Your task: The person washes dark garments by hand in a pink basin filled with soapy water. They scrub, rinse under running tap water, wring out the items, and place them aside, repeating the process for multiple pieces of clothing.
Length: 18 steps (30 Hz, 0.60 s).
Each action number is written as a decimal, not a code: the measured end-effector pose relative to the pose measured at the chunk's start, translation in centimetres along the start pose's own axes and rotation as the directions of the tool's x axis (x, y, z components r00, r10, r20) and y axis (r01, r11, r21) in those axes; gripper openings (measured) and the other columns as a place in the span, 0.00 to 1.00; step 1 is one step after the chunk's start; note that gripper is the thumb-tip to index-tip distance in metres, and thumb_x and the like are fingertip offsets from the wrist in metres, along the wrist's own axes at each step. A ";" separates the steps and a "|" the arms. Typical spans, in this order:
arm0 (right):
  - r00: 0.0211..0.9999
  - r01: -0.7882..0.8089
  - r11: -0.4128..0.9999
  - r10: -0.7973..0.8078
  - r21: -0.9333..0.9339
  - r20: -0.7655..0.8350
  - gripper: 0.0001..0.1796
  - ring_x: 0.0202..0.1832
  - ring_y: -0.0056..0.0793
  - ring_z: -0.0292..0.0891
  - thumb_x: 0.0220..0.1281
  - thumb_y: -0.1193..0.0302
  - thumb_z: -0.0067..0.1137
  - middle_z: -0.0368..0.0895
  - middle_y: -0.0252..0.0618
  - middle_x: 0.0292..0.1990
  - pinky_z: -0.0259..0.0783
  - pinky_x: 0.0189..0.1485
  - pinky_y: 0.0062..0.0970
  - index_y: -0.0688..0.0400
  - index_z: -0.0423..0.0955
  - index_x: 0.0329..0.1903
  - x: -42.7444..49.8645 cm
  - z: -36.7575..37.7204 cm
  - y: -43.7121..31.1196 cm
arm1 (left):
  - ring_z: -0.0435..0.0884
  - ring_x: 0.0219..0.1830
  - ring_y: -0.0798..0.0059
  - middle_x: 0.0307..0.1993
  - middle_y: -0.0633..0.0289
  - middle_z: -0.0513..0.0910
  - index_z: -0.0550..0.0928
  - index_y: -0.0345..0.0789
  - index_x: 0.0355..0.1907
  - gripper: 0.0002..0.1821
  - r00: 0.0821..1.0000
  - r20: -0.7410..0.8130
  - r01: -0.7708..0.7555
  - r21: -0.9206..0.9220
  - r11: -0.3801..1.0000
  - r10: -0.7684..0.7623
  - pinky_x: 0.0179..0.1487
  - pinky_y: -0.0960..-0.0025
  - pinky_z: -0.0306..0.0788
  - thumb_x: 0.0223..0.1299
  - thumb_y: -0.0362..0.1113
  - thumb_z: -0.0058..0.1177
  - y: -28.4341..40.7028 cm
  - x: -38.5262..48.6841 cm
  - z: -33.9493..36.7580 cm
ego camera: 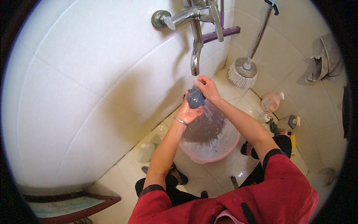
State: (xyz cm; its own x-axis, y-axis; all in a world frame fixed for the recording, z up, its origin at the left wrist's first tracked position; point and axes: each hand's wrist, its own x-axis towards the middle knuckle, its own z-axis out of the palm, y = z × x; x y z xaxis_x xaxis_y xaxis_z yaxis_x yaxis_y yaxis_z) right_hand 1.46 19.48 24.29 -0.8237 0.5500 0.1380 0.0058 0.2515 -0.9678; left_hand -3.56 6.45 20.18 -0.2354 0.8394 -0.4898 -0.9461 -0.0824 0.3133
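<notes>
Water runs from the chrome tap spout (195,63) onto a wet dark blue-grey cloth (195,98). My left hand (188,110) supports the cloth from below, its palm up and fingers spread around it. Just under the spout, my right hand (208,89) pinches the cloth's upper edge between thumb and fingers. Beneath both hands is a pink plastic basin (208,161) of murky, sudsy water, and water streams from the cloth into it. The basin's far rim is partly hidden by my hands.
A string mop (242,73) leans in the corner near a purple squeegee (221,34). Pump bottles (270,102) stand along the right wall, and a clear jug (146,153) by the left wall. Grey cloth (325,60) hangs at right. The tiled floor (215,173) is wet.
</notes>
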 end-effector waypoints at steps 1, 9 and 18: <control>0.997 -0.011 1.000 0.012 -0.012 0.080 0.16 0.32 0.26 0.72 0.54 0.60 0.55 0.78 0.38 0.29 0.67 0.40 0.25 0.61 0.74 0.37 0.8 0.4 0.6 | 0.70 0.35 0.67 0.37 0.65 0.76 0.75 0.44 0.38 0.15 0.995 0.085 0.053 -0.010 0.999 -0.052 0.45 0.52 0.66 0.56 0.52 0.47 -0.3 -0.1 0.2; 0.895 -0.440 0.582 0.223 0.684 0.386 0.30 0.49 0.30 0.68 0.60 0.47 0.44 0.68 0.39 0.53 0.67 0.48 0.33 0.51 0.62 0.59 0.3 -2.1 3.0 | 0.71 0.50 0.60 0.43 0.56 0.76 0.70 0.35 0.46 0.21 0.992 0.051 -0.101 -0.194 0.976 0.112 0.54 0.52 0.66 0.48 0.38 0.52 -0.9 -0.7 3.7; 0.818 -0.576 0.652 0.455 0.494 0.352 0.44 0.48 0.34 0.69 0.39 0.68 0.67 0.69 0.49 0.49 0.70 0.46 0.35 0.62 0.55 0.61 0.7 -1.7 0.2 | 0.67 0.22 0.79 0.24 0.63 0.71 0.73 0.36 0.32 0.08 0.994 0.099 0.040 -0.018 0.999 -0.038 0.19 0.80 0.56 0.50 0.35 0.54 -0.9 -0.3 4.7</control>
State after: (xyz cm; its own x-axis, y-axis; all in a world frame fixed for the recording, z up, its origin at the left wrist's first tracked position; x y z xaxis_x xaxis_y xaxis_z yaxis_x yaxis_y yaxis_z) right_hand 1.80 21.29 24.53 -0.8706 0.2839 -0.4019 0.1977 -0.5461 -0.8140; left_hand -1.59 8.78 23.85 -0.1764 0.8909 -0.4186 -0.9584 -0.0585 0.2793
